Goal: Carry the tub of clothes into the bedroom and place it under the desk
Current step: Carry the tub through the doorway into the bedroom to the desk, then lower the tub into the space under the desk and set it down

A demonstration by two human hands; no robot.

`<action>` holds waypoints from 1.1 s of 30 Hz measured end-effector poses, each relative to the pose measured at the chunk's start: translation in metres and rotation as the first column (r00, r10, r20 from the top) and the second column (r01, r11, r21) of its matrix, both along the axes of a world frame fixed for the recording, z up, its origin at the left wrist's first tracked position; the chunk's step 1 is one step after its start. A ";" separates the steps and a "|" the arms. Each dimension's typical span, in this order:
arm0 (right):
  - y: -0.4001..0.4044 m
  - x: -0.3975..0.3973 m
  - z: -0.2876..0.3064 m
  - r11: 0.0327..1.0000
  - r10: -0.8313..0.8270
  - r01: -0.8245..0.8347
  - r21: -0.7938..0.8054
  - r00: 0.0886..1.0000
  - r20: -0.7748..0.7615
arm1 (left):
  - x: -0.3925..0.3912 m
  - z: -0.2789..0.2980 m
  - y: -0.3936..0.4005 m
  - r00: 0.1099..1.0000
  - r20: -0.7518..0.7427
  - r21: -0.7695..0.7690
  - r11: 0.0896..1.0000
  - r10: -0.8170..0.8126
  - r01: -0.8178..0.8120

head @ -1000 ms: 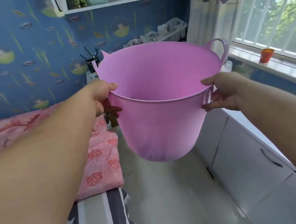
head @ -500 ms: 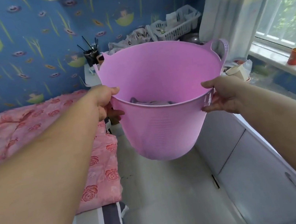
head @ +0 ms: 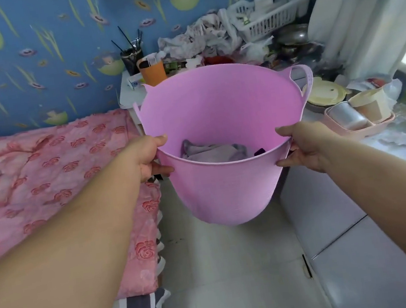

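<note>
Two bare forearms are seen, with no sleeves, watches, bracelets or rings worn on them. The left hand [head: 148,159] and right hand [head: 306,145] are left ungloved. Short, unpainted nails are shown on the fingers [head: 161,140].

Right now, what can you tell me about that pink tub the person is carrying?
The pink tub is a round, bucket-shaped container of soft-looking plastic, wider at the rim than at the rounded base, with a loop handle at its far right rim. It hangs upright in the air above the pale floor, between the bed and the white cabinets. The left hand and right hand pinch its near rim on either side. Inside, a few crumpled greyish clothes lie at the bottom.
</note>
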State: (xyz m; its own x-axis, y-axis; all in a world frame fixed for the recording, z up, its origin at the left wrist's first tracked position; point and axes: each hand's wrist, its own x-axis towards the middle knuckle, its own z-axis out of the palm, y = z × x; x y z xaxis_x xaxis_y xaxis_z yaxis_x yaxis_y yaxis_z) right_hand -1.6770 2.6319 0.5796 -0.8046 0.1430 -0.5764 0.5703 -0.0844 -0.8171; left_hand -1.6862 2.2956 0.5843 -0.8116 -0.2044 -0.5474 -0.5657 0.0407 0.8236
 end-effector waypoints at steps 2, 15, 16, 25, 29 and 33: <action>0.005 -0.019 -0.013 1.000 0.017 -0.017 -0.001 1.000 0.015 | -0.011 -0.014 0.005 0.999 0.004 -0.006 0.999 0.045 -0.045; 0.012 -0.098 -0.100 0.995 0.096 -0.092 -0.038 0.989 0.116 | -0.063 -0.085 0.014 0.990 0.068 0.010 0.992 0.122 -0.123; 0.012 -0.102 -0.108 0.995 0.097 -0.093 -0.042 0.988 0.121 | -0.067 -0.093 0.013 0.989 0.077 0.014 0.992 0.126 -0.128; -0.005 -0.139 -0.201 0.996 0.093 -0.091 -0.019 0.976 0.195 | -0.112 -0.190 -0.007 0.981 0.152 0.074 0.988 0.123 -0.135; -0.014 -0.149 -0.249 0.999 0.054 -0.050 -0.021 0.973 0.224 | -0.132 -0.239 -0.018 0.970 0.207 0.089 0.985 0.129 -0.149; -0.021 -0.161 -0.296 0.999 -0.015 0.023 -0.026 0.960 0.278 | -0.163 -0.281 -0.027 0.960 0.264 0.090 0.989 0.089 -0.116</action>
